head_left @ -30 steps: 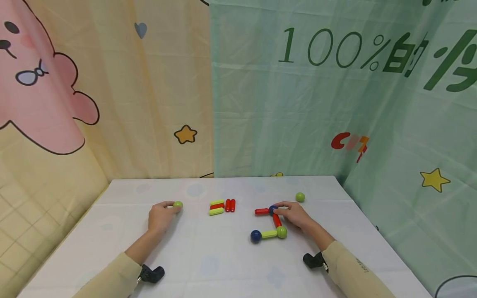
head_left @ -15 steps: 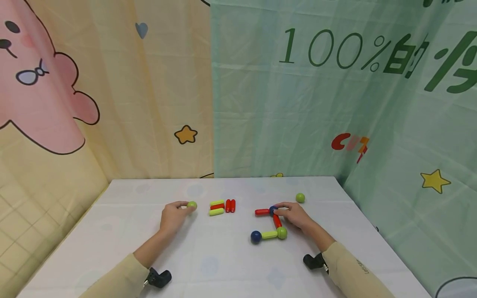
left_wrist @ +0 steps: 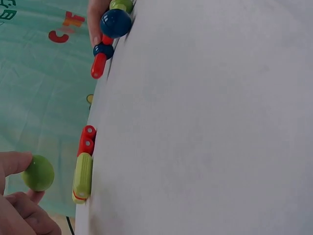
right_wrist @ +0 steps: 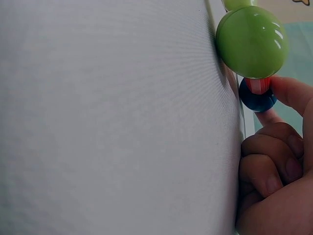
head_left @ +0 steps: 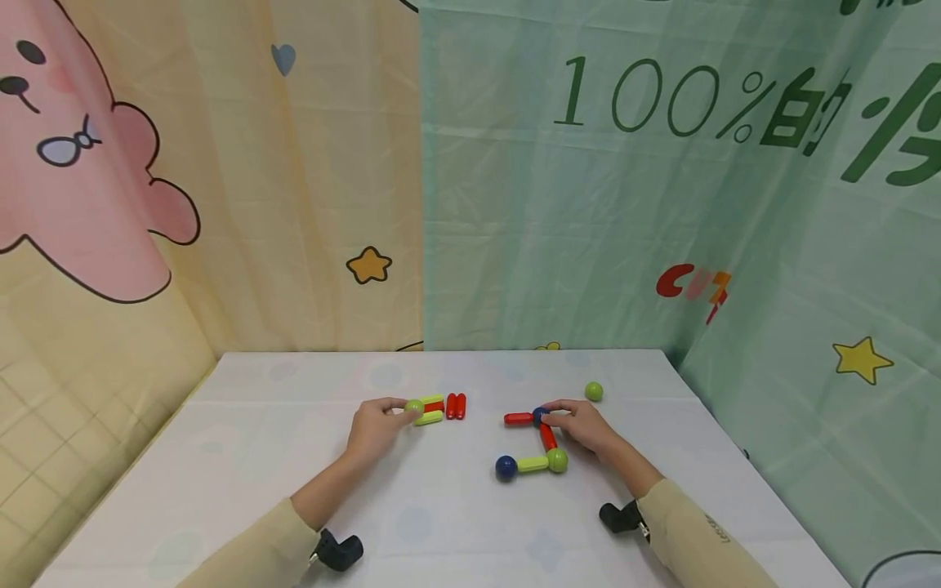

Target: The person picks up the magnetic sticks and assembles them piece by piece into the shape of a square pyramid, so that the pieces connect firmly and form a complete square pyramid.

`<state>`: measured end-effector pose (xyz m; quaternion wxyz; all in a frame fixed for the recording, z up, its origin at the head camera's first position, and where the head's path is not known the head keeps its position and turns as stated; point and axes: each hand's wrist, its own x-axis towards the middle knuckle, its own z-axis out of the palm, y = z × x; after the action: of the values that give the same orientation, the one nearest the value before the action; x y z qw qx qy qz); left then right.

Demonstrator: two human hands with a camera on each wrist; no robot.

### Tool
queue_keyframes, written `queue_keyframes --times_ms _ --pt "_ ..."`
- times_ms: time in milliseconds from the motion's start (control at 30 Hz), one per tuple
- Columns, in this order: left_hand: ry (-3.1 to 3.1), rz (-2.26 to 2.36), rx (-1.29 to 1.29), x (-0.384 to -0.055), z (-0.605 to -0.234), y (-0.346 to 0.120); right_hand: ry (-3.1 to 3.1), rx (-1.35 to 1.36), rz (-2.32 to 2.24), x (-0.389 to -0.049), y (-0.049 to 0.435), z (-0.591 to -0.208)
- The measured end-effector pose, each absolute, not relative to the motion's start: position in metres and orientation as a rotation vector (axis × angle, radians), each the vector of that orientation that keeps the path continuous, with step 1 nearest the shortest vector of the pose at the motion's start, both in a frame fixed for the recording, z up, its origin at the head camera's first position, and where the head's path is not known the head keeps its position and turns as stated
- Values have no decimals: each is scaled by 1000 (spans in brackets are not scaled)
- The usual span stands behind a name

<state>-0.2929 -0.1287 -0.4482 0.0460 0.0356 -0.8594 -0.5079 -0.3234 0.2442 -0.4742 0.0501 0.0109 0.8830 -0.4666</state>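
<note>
Pinch grip, both hands

Left hand: fingertips closed about a green ball, lower centre of head view. Right hand: fingertips pinch a blue ball, lower right of centre, adjoining a red rod. Beside the left hand's ball: loose red rods. Lower: a second blue ball. Right: a separate green ball.

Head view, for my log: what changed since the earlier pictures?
The left hand carried its green ball rightward, toward the loose sticks, still pinching it. Unchanged: the right hand pinches a blue ball of the joined chain; loose sticks and far green ball lie as before.
</note>
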Motion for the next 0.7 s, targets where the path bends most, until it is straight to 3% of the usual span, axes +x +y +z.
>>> queue_keyframes --times_ms 700 --pt "-2683 -1616 -60 -289 -449 -71 2682 2 -1424 -322 244 -471"
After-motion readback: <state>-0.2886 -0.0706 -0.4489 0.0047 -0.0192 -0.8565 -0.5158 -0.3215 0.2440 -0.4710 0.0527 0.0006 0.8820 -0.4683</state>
